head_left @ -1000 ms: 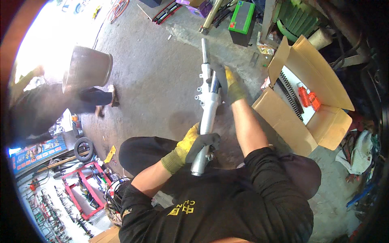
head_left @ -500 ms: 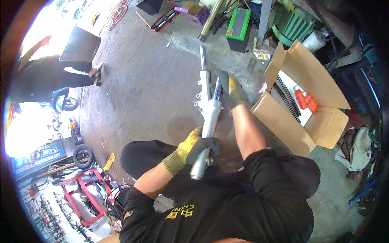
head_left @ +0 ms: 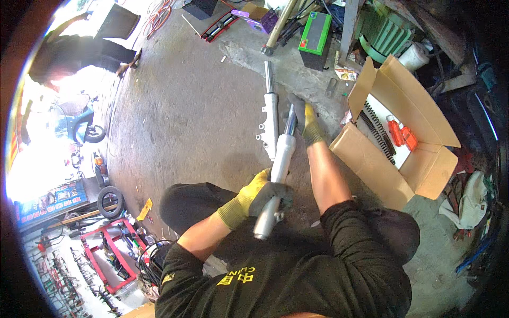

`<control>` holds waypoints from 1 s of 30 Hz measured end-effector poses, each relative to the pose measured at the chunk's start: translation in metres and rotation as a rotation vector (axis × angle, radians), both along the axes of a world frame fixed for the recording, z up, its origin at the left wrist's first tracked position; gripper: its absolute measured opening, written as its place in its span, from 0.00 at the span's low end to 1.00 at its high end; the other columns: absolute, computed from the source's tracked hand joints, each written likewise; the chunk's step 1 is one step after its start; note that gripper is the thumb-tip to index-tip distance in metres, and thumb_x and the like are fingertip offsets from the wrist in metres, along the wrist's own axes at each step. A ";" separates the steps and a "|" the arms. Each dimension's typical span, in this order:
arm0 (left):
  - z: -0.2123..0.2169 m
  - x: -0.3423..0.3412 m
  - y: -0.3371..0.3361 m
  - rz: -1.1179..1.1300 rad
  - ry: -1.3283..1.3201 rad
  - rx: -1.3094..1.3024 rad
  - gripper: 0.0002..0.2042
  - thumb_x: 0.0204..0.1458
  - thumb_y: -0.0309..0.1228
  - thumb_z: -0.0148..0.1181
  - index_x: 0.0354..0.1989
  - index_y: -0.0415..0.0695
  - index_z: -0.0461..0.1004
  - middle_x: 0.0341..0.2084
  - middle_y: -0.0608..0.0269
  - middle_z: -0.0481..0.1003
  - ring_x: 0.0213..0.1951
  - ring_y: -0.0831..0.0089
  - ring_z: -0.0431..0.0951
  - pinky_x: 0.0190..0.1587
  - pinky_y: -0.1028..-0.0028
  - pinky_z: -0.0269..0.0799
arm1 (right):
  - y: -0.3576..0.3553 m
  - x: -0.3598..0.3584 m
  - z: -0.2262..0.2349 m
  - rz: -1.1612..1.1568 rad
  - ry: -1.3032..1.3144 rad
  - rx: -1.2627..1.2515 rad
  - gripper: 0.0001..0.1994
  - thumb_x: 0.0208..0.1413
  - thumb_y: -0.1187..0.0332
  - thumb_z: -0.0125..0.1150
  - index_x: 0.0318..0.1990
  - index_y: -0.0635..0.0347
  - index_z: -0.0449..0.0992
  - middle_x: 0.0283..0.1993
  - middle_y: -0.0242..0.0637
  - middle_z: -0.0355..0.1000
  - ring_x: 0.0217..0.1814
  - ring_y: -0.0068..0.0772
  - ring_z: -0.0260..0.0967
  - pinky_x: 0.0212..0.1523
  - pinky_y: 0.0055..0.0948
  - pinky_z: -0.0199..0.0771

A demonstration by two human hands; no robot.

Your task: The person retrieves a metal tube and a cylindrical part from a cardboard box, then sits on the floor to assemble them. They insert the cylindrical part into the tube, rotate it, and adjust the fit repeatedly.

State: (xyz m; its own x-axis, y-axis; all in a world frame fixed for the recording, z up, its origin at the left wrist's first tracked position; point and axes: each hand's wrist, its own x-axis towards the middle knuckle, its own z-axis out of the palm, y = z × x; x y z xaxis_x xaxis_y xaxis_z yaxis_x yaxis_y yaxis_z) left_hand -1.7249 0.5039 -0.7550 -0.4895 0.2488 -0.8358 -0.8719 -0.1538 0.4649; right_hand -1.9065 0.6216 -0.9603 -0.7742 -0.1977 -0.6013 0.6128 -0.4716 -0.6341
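A silver fork leg (head_left: 284, 153) with a shiny inner tube is held at a slant in front of my body. My left hand (head_left: 263, 197), in a yellow and grey work glove, is closed around its thick lower part. Gloved the same way, my right hand (head_left: 303, 117) is wrapped about the upper end of the shiny tube, and covers its tip. A second silver fork leg (head_left: 270, 119) lies on the floor just beyond and left of the held one, its thin tube pointing away from me.
On the right an open cardboard box (head_left: 371, 164) holds dark coil springs (head_left: 377, 130) and red bottles (head_left: 394, 130). A green and black battery (head_left: 316, 37) stands at the far side. To the left are a tyre (head_left: 110, 202), a red metal frame (head_left: 108, 254) and a person (head_left: 79, 55) carrying a dark container.
The held fork leg has shifted slightly to the right, away from the one on the floor. Both hands keep their hold. At the far left the person with the container has moved.
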 end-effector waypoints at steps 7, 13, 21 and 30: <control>-0.022 -0.008 -0.011 0.024 -0.028 -0.032 0.23 0.59 0.28 0.65 0.61 0.41 0.64 0.37 0.53 0.79 0.36 0.63 0.84 0.35 0.64 0.84 | -0.026 0.033 0.001 0.123 0.130 -0.078 0.16 0.61 0.52 0.65 0.39 0.57 0.76 0.24 0.38 0.72 0.24 0.39 0.77 0.21 0.43 0.79; -0.003 -0.006 -0.003 -0.026 0.040 0.095 0.30 0.57 0.27 0.67 0.67 0.43 0.62 0.39 0.51 0.80 0.35 0.63 0.84 0.36 0.64 0.84 | 0.007 -0.010 0.000 -0.017 0.098 -0.024 0.21 0.57 0.44 0.68 0.36 0.54 0.77 0.24 0.32 0.71 0.22 0.31 0.74 0.23 0.32 0.76; -0.026 -0.023 -0.013 -0.318 0.396 -0.219 0.27 0.57 0.26 0.63 0.65 0.40 0.61 0.36 0.52 0.79 0.34 0.61 0.84 0.35 0.62 0.84 | -0.030 0.021 0.022 0.073 -0.023 -0.277 0.16 0.61 0.54 0.67 0.44 0.59 0.78 0.31 0.37 0.76 0.22 0.34 0.74 0.23 0.34 0.77; -0.004 0.005 -0.006 -0.054 0.062 -0.096 0.28 0.56 0.23 0.67 0.64 0.42 0.63 0.37 0.54 0.80 0.34 0.60 0.84 0.35 0.57 0.85 | -0.005 0.001 0.028 -0.014 0.059 0.027 0.20 0.64 0.50 0.61 0.42 0.62 0.76 0.31 0.41 0.77 0.20 0.36 0.75 0.23 0.36 0.79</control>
State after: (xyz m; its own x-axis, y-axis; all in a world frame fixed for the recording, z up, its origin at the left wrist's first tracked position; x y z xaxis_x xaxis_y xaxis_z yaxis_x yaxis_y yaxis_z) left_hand -1.7197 0.4979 -0.7594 -0.5292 0.1962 -0.8255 -0.8467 -0.0594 0.5287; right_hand -1.9056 0.6166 -0.9327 -0.8112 -0.1706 -0.5593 0.5671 -0.4622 -0.6817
